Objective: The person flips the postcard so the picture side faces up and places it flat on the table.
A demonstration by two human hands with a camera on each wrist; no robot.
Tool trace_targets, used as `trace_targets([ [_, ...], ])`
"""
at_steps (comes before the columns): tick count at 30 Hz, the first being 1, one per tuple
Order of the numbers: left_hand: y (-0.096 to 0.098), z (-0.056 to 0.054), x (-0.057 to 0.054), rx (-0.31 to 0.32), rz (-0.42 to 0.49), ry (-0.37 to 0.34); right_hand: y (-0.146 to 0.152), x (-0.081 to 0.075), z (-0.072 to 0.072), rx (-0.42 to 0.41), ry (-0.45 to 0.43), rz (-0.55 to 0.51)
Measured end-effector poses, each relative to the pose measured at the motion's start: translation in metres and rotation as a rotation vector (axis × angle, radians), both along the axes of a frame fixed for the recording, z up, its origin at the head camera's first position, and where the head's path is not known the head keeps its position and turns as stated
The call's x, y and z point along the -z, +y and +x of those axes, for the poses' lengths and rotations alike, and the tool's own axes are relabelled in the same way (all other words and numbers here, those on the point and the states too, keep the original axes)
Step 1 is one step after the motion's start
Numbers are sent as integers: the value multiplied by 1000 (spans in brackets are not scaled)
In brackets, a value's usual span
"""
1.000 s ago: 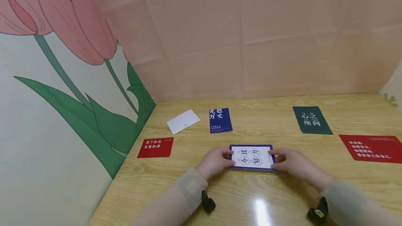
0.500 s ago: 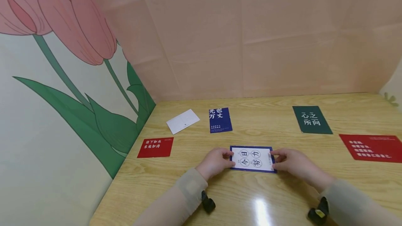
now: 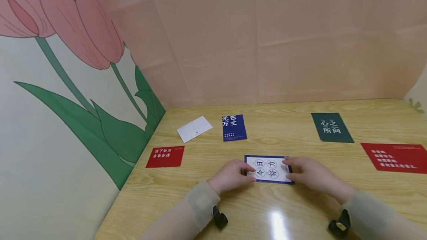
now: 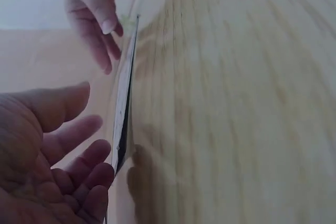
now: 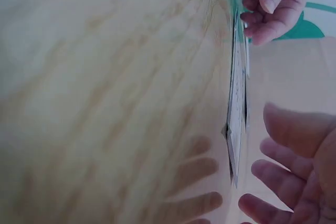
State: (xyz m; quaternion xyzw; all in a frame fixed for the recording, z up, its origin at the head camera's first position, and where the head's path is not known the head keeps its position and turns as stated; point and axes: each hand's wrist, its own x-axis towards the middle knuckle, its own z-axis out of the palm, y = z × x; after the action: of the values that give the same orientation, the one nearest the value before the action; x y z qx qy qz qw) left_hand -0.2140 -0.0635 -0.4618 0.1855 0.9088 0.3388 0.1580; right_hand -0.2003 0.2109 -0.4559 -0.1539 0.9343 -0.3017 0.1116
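Note:
A white card with a blue border and circled black characters lies flat on the table in the head view. Over its left end hovers my left hand, fingers loosely bent and thumb apart from them. My right hand is at the card's right end, its fingertips just over the edge. From the side, in the left wrist view, the card appears as a thin strip with a dark gap under its near end. The right wrist view likewise has a gap between my right fingers and the card.
Behind lie a white card, a blue card and a dark green card. One red card is on the left, another on the far right. A tulip-printed panel bounds the table's left side.
Both hands have let go of the blue-bordered card's ends and moved slightly inward over it. The card stays where it was, having shifted slightly nearer before that.

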Motion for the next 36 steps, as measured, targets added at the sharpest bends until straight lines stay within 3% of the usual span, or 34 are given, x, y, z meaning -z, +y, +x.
trace_targets([
  [6,-3,-1,2,229,-216,145,-1,2,2,-115,39,108],
  [11,-5,3,-2,322,-379,206,-1,5,6,-170,90,192],
  [20,-4,13,-14,364,-516,174,-4,2,17,-208,123,292],
  [28,-2,16,-16,373,-569,162,-8,-5,29,-249,116,340],
  [36,3,15,-13,311,-599,190,-18,-9,51,-303,128,376],
])
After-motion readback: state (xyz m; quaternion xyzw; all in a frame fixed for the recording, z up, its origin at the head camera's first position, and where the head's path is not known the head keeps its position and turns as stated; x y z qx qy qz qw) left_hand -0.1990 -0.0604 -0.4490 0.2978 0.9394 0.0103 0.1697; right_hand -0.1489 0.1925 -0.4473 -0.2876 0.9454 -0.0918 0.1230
